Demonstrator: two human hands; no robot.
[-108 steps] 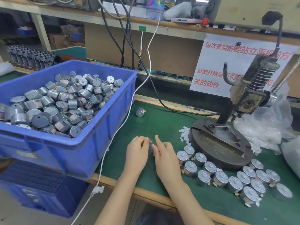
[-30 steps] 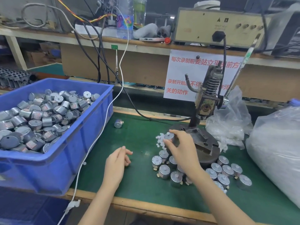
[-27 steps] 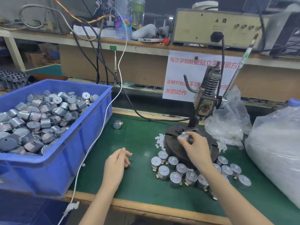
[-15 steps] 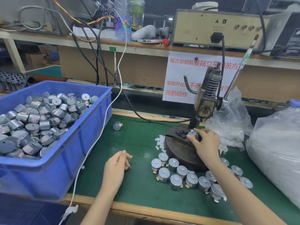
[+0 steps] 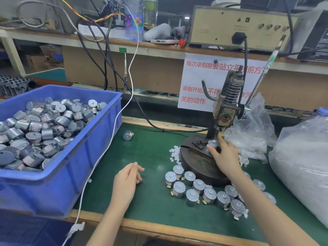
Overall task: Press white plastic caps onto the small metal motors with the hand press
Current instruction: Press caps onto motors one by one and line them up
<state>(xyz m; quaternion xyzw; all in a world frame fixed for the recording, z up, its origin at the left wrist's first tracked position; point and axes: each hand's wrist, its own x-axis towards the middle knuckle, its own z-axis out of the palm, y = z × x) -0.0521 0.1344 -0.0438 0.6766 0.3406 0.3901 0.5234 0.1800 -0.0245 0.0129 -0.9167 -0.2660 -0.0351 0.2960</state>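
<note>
While the right hand (image 5: 225,157) clamps a motor (image 5: 212,144) upright on the round base (image 5: 197,164) of the hand press (image 5: 225,110), toward the back right of the tabletop (image 5: 152,210), the ram (image 5: 220,128) hangs just above it with a gap between. A pale nub on the motor's top is probably its cap, too small to be sure. Thumb on the near side, fingers curled round the far side: the grip is firm, and it sits right under the ram. If the lever (image 5: 262,75) comes down before those fingers clear, they get pinched between ram and motor. The ram also looks a shade right of the motor's centre, so I judge it not yet centred; pressed like that, the cap would go on crooked or the shaft could bend.

The left hand (image 5: 126,181) rests on the tabletop near its middle, fingers loosely curled, nothing visible in them. Well apart from the press, it cannot steady the motor if the right hand lets go for the lever.

The right forearm (image 5: 257,192) crosses over the row of motors (image 5: 197,189) standing along the front of the base; a careless pull back would knock them over. Loose caps (image 5: 174,153) lie against the base's left edge, and a stray one under the motor would tilt it.
</note>
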